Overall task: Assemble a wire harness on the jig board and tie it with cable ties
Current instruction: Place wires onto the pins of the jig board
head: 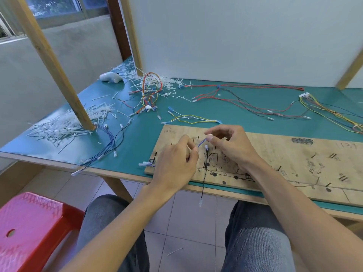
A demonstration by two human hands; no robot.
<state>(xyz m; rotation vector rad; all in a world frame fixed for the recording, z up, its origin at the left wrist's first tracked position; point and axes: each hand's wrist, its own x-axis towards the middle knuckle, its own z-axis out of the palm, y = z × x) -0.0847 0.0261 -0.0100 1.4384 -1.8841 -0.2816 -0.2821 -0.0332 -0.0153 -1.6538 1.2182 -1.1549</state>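
Note:
A wooden jig board (275,154) with black pegs and pen marks lies on the green table mat near its front edge. Over the board's left end, my left hand (176,163) pinches a purple wire (202,142). My right hand (233,146) pinches the white connector at that wire's other end. A black wire (204,179) with a white connector (206,147) at its top runs down the board and hangs over the table edge. Another white connector (144,164) with purple wire lies at the board's left edge.
Heaps of white cable ties (64,124) lie left by a wooden post (59,65). Loose blue and black wires (110,146), a tangled coloured bundle (151,91), red-black wires (245,103) and a yellow-green harness (330,112) lie on the mat. A red stool (29,232) stands lower left.

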